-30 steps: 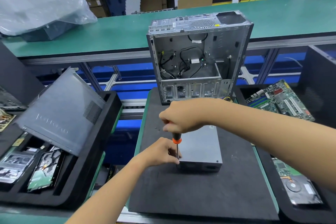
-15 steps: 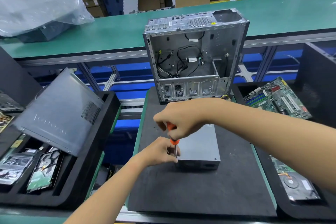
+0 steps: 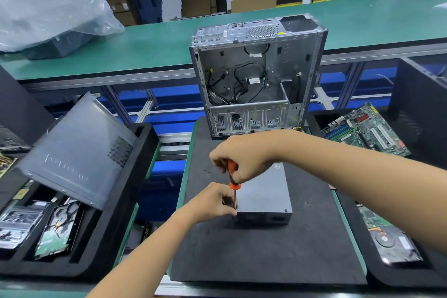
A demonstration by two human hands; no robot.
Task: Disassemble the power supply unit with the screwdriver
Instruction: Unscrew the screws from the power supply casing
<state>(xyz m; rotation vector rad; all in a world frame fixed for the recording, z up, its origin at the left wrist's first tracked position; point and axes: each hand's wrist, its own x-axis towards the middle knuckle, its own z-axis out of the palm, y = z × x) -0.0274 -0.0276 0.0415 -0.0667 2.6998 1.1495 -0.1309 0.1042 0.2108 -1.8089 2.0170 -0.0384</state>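
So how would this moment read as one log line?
right hand grips screwdriver | tip at power supply unit near-left corner | left hand steadies unit

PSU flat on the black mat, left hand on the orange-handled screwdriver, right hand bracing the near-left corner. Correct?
Not quite: the hands are swapped. In the head view the right hand grips the orange-handled screwdriver, and the left hand braces the near-left corner of the PSU. The PSU does lie flat on the black mat.
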